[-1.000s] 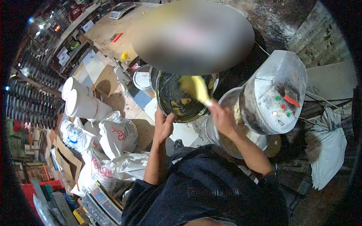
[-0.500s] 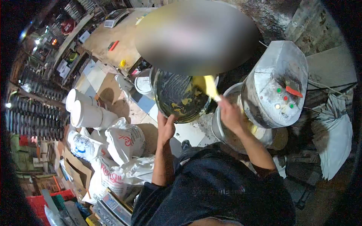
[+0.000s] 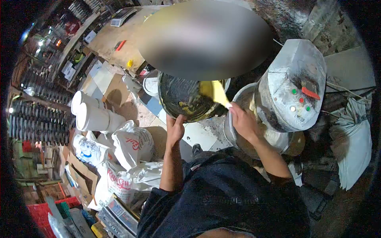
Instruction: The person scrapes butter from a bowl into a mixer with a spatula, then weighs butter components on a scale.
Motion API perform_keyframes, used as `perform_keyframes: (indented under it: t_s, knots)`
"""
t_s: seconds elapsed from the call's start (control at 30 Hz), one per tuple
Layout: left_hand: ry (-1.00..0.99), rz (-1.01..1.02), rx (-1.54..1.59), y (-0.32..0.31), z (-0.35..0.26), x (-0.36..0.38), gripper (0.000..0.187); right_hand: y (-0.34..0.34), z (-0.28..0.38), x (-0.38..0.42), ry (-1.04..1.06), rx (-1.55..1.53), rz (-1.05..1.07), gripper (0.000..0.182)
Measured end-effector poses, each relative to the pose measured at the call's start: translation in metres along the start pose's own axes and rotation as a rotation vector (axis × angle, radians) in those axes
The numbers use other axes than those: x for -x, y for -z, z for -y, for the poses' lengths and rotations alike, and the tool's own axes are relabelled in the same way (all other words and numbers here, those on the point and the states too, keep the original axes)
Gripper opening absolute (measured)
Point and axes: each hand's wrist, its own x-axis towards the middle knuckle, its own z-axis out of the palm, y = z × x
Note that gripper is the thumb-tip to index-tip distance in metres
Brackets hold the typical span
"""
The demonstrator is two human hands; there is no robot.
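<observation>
While the right hand (image 3: 245,123) is curled closed around the narrow end of the yellow scraper (image 3: 219,94), the left hand (image 3: 175,131) grips the near rim of the dark tub (image 3: 174,93), thumb uppermost. Held in front of the body, the tub could twist from that one-sided grip if the scraper pressed hard; an overlong stroke could fling yellow residue (image 3: 185,105) towards the neighbouring bowl (image 3: 229,133).

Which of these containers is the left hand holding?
The dark bowl, smeared with yellow inside: the left hand grips its near rim. That hand touches neither the white tubs nor the container under the mixer head.
</observation>
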Motion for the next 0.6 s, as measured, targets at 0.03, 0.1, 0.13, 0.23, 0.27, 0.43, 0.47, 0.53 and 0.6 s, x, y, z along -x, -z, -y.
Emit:
perform_keyframes:
  t_s: [0.03, 0.1, 0.13, 0.23, 0.27, 0.43, 0.47, 0.53, 0.6]
  knots:
    - [-0.002, -0.009, 0.002, -0.001, -0.001, 0.001, 0.039, -0.004, 0.001, 0.001, 0.008, 0.0, 0.005, 0.024]
    - [-0.021, 0.03, -0.011, -0.008, -0.005, 0.001, 0.045, -0.015, 0.002, 0.013, -0.056, -0.008, 0.176, 0.023]
    - [-0.15, 0.044, -0.076, -0.007, 0.005, -0.007, 0.052, -0.012, 0.013, 0.019, -0.019, -0.167, 0.194, 0.022]
    - [-0.087, 0.07, -0.209, -0.022, 0.002, 0.0, 0.055, -0.036, 0.019, 0.026, 0.224, -0.207, -0.024, 0.024]
    - [-0.122, 0.097, -0.247, -0.023, 0.004, 0.002, 0.057, -0.037, 0.018, 0.025, 0.222, -0.206, -0.025, 0.024]
    - [-0.156, 0.156, -0.262, -0.02, 0.024, 0.014, 0.048, -0.003, 0.018, 0.004, -0.531, -1.036, 0.359, 0.028]
    - [-0.044, 0.134, -0.182, -0.016, 0.02, 0.014, 0.045, -0.004, 0.006, 0.002, -0.395, -0.882, 0.193, 0.029]
    - [-0.008, 0.108, -0.004, -0.014, 0.001, 0.013, 0.036, -0.016, -0.042, -0.001, -0.109, -0.583, -0.02, 0.03]
    - [0.03, 0.099, -0.035, -0.007, -0.008, 0.013, 0.036, 0.002, -0.044, -0.001, 0.051, -0.149, -0.078, 0.028]
